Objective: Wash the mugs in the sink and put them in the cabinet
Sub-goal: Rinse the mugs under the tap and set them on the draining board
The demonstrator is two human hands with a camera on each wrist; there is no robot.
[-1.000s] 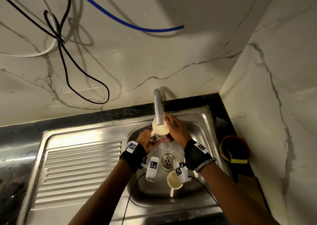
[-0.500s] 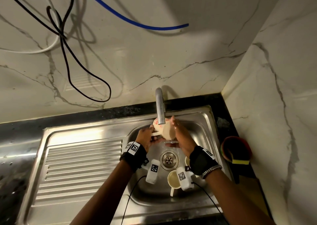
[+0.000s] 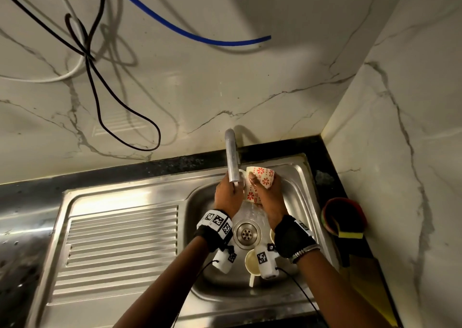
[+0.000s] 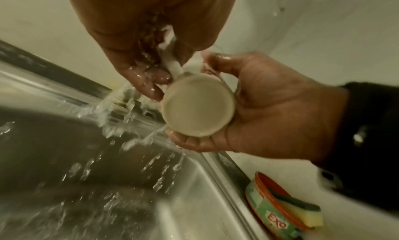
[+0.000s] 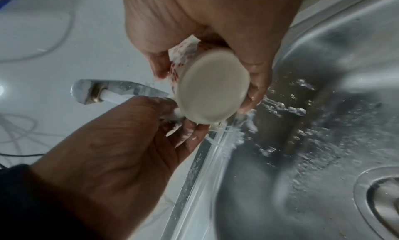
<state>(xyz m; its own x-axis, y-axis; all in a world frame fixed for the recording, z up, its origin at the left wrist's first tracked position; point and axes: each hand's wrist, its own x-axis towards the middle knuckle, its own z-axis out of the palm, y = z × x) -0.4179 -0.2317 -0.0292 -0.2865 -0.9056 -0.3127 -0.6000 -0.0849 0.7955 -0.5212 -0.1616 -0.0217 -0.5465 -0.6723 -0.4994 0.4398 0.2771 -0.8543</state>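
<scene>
The fingers (image 4: 151, 76) of the left hand (image 3: 228, 195) are curled round the white handle of the patterned mug (image 3: 260, 182), and the right hand (image 3: 268, 202) wraps its fingers (image 5: 257, 73) and thumb round the mug's body — so both hands are grasping the same mug. It is held above the sink (image 3: 200, 202), just under the tap (image 3: 232, 162), and water is running over it. The mug lies tilted, its long axis going from the base, which faces both wrists, up and away toward the wall. The handle points to the left hand, so I judge this hand is the better one to carry it off later. A second mug (image 3: 251, 262) waits in the basin near the drain (image 3: 247, 232), below the right wrist — still to wash, it seems.
</scene>
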